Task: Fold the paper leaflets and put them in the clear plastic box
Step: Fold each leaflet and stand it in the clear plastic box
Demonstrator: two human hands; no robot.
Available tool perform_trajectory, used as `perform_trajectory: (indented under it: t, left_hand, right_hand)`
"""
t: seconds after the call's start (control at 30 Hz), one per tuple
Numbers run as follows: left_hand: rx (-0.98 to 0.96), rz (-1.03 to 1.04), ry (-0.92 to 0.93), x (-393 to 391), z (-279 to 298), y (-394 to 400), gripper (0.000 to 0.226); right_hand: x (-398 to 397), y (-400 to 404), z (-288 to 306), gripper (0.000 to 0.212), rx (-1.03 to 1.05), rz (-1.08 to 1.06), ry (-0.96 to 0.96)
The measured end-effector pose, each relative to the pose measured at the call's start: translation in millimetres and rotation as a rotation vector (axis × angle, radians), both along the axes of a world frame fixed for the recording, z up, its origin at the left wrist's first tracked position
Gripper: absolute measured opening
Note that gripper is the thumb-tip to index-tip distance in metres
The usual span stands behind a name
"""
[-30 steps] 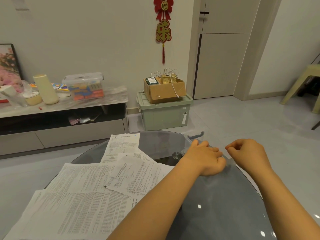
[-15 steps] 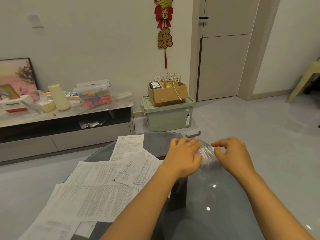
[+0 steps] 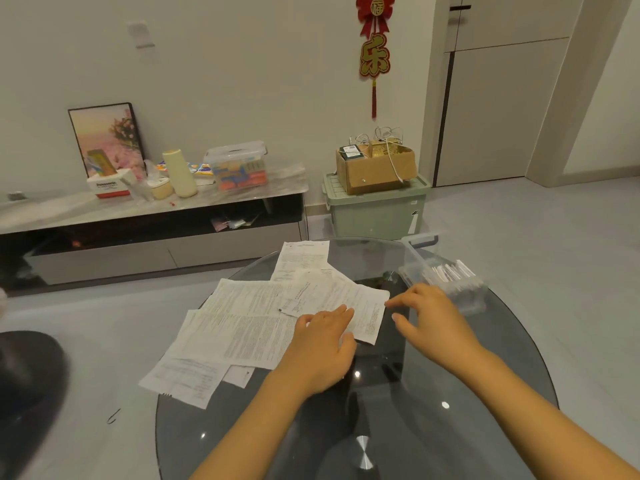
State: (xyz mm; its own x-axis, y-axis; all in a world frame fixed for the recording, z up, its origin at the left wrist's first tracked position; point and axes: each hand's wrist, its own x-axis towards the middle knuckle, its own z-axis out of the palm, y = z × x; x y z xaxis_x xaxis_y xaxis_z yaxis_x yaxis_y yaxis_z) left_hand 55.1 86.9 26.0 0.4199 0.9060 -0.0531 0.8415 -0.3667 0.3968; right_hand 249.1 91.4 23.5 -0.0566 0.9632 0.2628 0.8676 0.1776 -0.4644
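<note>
Several unfolded printed paper leaflets (image 3: 249, 327) lie overlapped on the left half of a round dark glass table (image 3: 433, 410). The top leaflet (image 3: 349, 299) sits nearest the middle. My left hand (image 3: 322, 348) lies flat on its near edge, fingers straight. My right hand (image 3: 433, 317) hovers at that leaflet's right corner, fingers spread and pointing left, holding nothing. The clear plastic box (image 3: 446, 275) stands at the table's far right edge, just behind my right hand, with several folded leaflets (image 3: 450, 271) standing inside it.
A green storage bin (image 3: 377, 209) with a cardboard box (image 3: 375, 169) on top stands on the floor beyond the table. A low TV cabinet (image 3: 152, 223) with clutter runs along the left wall. A dark stool (image 3: 27, 382) sits at the left.
Both hands have left the clear box and moved left and nearer, onto the top leaflet. The camera has turned left, bringing more of the paper pile into view.
</note>
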Motion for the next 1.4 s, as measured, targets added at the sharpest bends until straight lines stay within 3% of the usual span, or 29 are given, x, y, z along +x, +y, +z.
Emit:
perform_trajectory:
  t: [0.27, 0.47, 0.6, 0.73, 0.83, 0.93, 1.07, 1.23, 1.33, 1.4]
  left_hand:
    - [-0.085, -0.035, 0.062, -6, -41, 13, 0.062]
    - [0.090, -0.043, 0.140, -7, -50, 16, 0.076]
    - [0.185, -0.049, 0.140, -12, -54, 12, 0.057]
    - [0.227, -0.045, 0.023, -11, -55, 11, 0.035]
    - [0.148, -0.026, -0.120, -15, -56, 7, 0.026]
    - [0.007, 0.041, -0.314, -18, -50, 2, 0.021]
    - [-0.206, 0.175, -0.489, -22, -35, -2, 0.013]
    - [-0.353, 0.331, -0.708, -25, -26, 0, 0.018]
    - [-0.332, 0.373, -0.725, -23, -30, 1, 0.021]
    - [-0.252, 0.384, -0.649, -22, -34, 3, 0.014]
  right_hand:
    - [-9, 6, -12, 0.032, -0.148, 0.042, -0.109]
    - [-11, 11, -18, 0.043, -0.274, 0.118, -0.225]
    - [-13, 10, -19, 0.046, -0.288, 0.189, -0.281]
    - [-13, 9, -19, 0.038, -0.211, 0.190, -0.323]
    - [-11, 9, -14, 0.025, -0.185, 0.207, -0.333]
    - [-4, 9, -5, 0.018, -0.234, 0.250, -0.215]
    - [0, 5, 5, 0.024, -0.354, 0.274, 0.022]
    - [5, 1, 7, 0.027, -0.380, 0.270, 0.095]
    - [4, 2, 4, 0.026, -0.372, 0.227, 0.110]
    - [2, 3, 1, 0.037, -0.371, 0.184, 0.134]
